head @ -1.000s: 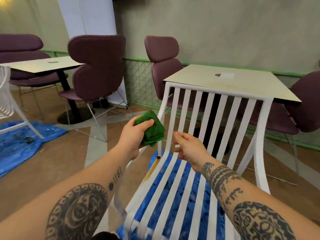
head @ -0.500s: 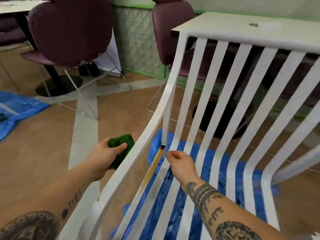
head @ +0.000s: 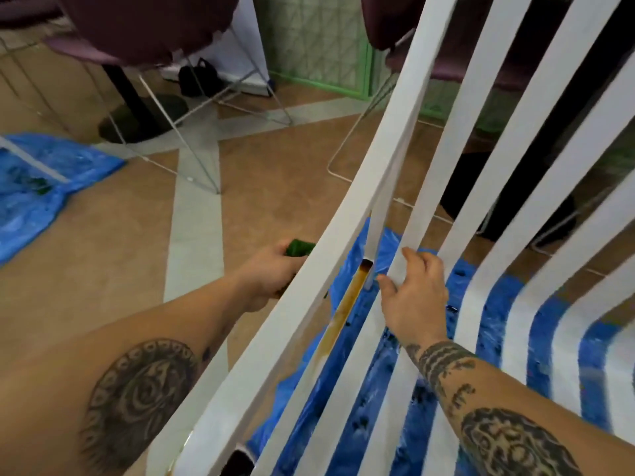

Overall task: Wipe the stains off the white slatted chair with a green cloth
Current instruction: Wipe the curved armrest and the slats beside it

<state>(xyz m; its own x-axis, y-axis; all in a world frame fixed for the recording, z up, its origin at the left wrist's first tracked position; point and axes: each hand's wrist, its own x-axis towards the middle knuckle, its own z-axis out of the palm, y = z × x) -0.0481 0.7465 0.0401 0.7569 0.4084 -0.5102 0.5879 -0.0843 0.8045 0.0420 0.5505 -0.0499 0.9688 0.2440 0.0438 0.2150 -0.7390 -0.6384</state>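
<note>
1. The brown floor (head: 103,269), crossed by pale grey bands, fills the left half of my view.
2. The white slatted chair (head: 405,108) stands close in front of me. Its side rail sweeps from the top centre down to the bottom left, and its slats fan out to the right.
3. A blue plastic sheet (head: 501,297) lies on the floor under the chair and shows between the slats. A second blue sheet (head: 41,187) lies well apart at the left edge.
4. Purple chairs (head: 137,25) on thin wire legs stand at the top, beside a dark round table base (head: 144,121).
5. My right hand (head: 417,297) is inside the chair. Its fingers curl over the second slat from the rail and the thumb sits on the slat's near side, so it holds that slat.
6. My left hand (head: 271,273) is outside the side rail, partly hidden behind it, and closed tight around the cloth.
7. A brown-yellow stain (head: 343,310) streaks the first slat, between the side rail and my right hand. It runs from the slat's upper end down towards me.
8. The green cloth (head: 300,248) pokes out of the top of my left fist, just beside the rail. I cannot tell whether it touches the rail.
9. A small black bag (head: 197,77) sits on the floor by the far wall.
</note>
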